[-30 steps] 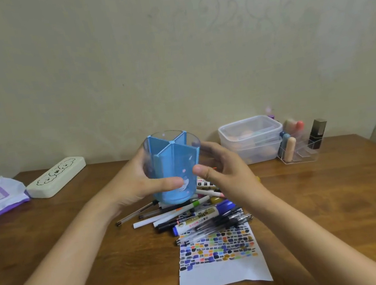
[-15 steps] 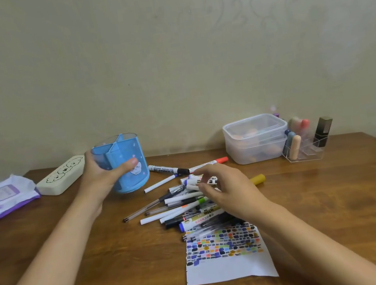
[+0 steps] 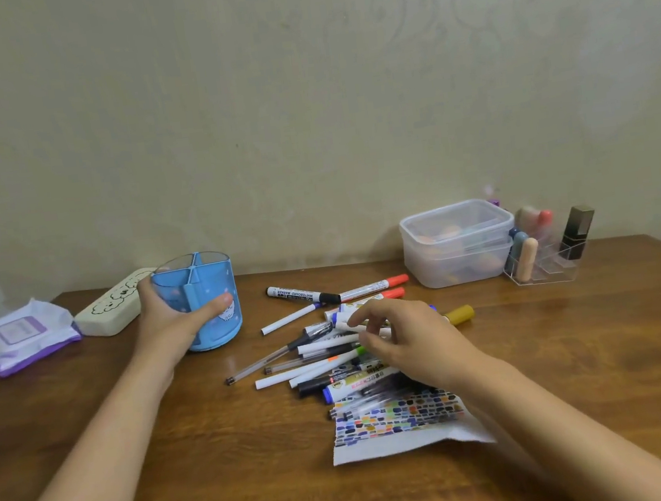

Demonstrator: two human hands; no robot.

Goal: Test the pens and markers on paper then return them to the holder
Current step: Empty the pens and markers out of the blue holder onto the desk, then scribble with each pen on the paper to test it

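While left grip (image 3: 171, 324) holds holder (image 3: 206, 303), pens (image 3: 325, 355) under right grip (image 3: 406, 341).

There is one blue holder (image 3: 211, 306) with inner dividers, and one sheet of paper (image 3: 400, 425) covered in colour swatches. The pile of pens and markers (image 3: 332, 350) holds about fifteen to twenty pieces; an exact count is not possible because they overlap. Two markers have orange-red caps (image 3: 397, 280), one has a yellow cap (image 3: 459, 313). Two hands are in view. Further there are one cream pencil case (image 3: 110, 315), one wipes packet (image 3: 19, 336), two stacked clear boxes (image 3: 459, 243) and one clear organizer (image 3: 546, 261).
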